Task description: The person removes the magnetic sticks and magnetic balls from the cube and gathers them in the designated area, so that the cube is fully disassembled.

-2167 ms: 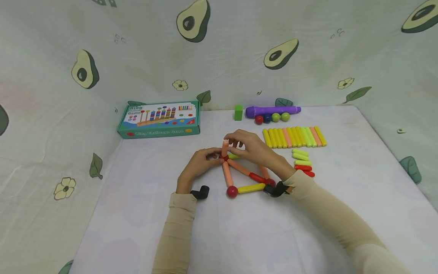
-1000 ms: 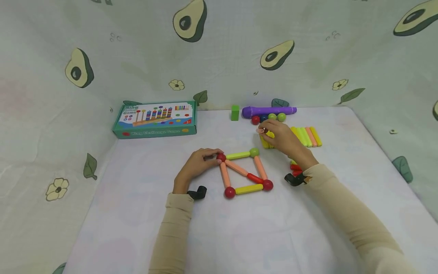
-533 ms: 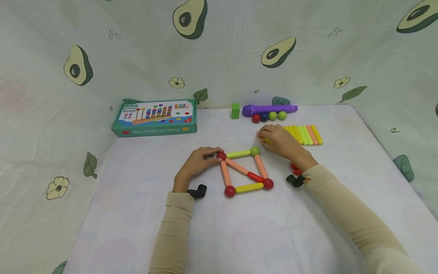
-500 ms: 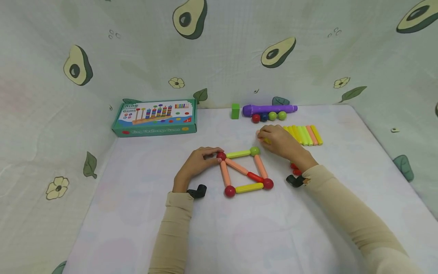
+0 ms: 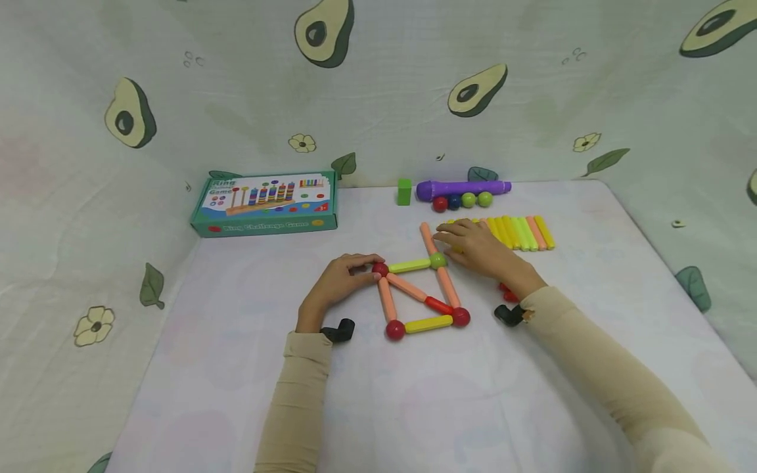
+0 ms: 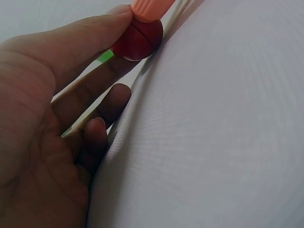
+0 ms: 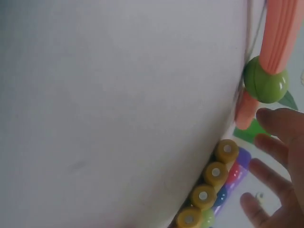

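Observation:
My left hand (image 5: 342, 287) pinches a red ball (image 5: 380, 270) between thumb and fingers; the left wrist view has this red ball (image 6: 138, 40) with an orange stick's end against it. The ball is the far left corner of a four-sided frame of sticks and balls with a diagonal. At the far right corner sits a green ball (image 5: 437, 261), from which an orange stick (image 5: 427, 238) points away from me. Just right of that stick is my right hand (image 5: 480, 248), fingers spread and holding nothing. In the right wrist view the fingertips are beside the green ball (image 7: 266, 80).
A row of yellow, orange and green sticks (image 5: 523, 233) lies behind the right hand, partly covered. Red sticks (image 5: 507, 293) show beneath the wrist. Farther back are a purple stick (image 5: 464, 189), several loose balls (image 5: 454, 202), a green block (image 5: 404, 192) and a game box (image 5: 264, 205).
My right hand lifted the orange stick from the red ball, carried it right to the green ball, and has let go of it there. The left hand kept hold of the red ball.

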Motion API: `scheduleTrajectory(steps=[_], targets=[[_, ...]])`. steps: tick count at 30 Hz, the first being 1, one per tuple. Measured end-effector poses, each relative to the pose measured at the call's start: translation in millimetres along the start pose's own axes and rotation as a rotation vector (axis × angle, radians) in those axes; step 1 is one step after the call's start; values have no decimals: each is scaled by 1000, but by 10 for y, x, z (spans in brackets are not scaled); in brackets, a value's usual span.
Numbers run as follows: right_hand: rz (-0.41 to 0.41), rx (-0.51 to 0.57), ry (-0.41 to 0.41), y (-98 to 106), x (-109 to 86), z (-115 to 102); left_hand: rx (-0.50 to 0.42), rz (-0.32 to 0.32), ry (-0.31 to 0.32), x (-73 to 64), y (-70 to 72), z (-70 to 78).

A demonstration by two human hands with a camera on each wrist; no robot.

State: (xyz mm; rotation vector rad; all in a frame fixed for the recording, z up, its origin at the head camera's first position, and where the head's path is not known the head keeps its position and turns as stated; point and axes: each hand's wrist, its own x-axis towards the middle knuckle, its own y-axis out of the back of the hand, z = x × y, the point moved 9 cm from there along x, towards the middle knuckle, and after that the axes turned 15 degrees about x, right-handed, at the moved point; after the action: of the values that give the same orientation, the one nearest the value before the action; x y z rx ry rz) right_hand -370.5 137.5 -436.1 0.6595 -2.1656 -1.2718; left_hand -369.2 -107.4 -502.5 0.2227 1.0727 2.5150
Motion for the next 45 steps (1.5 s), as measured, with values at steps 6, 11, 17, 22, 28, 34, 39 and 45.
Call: scheduleTrajectory(steps=[6, 11, 17, 22, 28, 34, 39, 45], targets=[[-98, -62, -58, -112, 85, 21, -5, 5, -7, -13, -7, 3], [-107, -122, -40, -94, 116, -6, 0, 13, -7, -5, -18, -2], [-62, -38, 30, -23, 90, 25, -3, 22, -9, -7, 24, 7], [-56, -13, 86, -11, 85, -16, -10, 16, -1, -13, 20, 17], [-77, 14, 172, -20, 3, -116, 13, -2, -9, 6, -22, 17], [-106, 56, 153, -39, 32, -146, 14, 30, -6, -5, 41, 27], [-121, 9, 84, -61, 22, -43, 21, 0, -1, -3, -3, 21], [-88, 23, 99, -67, -35, -6, 31, -6, 13, -26, 6, 14]])
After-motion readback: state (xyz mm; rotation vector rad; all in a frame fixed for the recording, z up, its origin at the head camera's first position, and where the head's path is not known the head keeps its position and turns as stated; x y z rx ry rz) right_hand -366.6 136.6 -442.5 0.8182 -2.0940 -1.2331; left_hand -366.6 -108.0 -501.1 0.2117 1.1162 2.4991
